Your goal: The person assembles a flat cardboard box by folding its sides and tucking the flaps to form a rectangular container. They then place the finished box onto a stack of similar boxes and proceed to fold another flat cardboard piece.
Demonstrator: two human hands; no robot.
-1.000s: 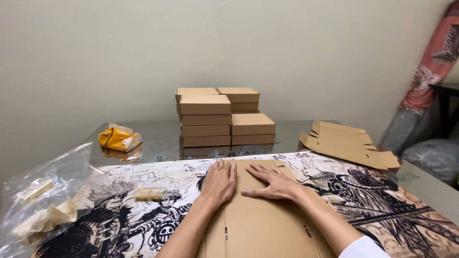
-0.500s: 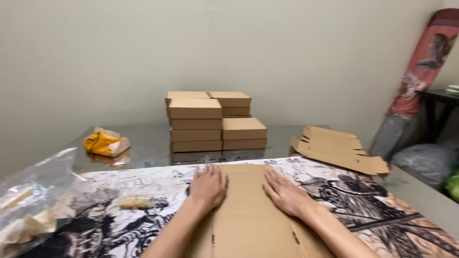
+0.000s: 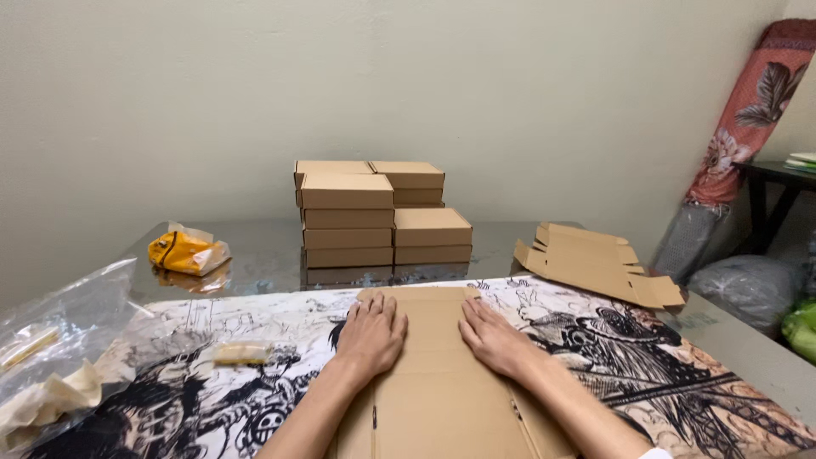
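A flat brown cardboard box blank (image 3: 433, 382) lies in front of me on a black-and-white illustrated mat (image 3: 212, 399). My left hand (image 3: 371, 333) rests palm down on the blank's left side, fingers together. My right hand (image 3: 491, 337) presses flat on its right side, fingers pointing toward the far edge. Neither hand grips anything. Behind the mat stands a stack of folded brown boxes (image 3: 347, 217), with a lower stack (image 3: 432, 234) beside it.
More flat cardboard blanks (image 3: 595, 263) lie at the right on the glossy table (image 3: 263, 255). A yellow packet in plastic (image 3: 185, 252) sits at the left. A clear plastic bag (image 3: 59, 340) occupies the near left. A rolled patterned mat (image 3: 739, 136) leans at the right wall.
My hands have spread apart on the blank, from overlapping near the middle to lying flat on either side. The view has shifted slightly.
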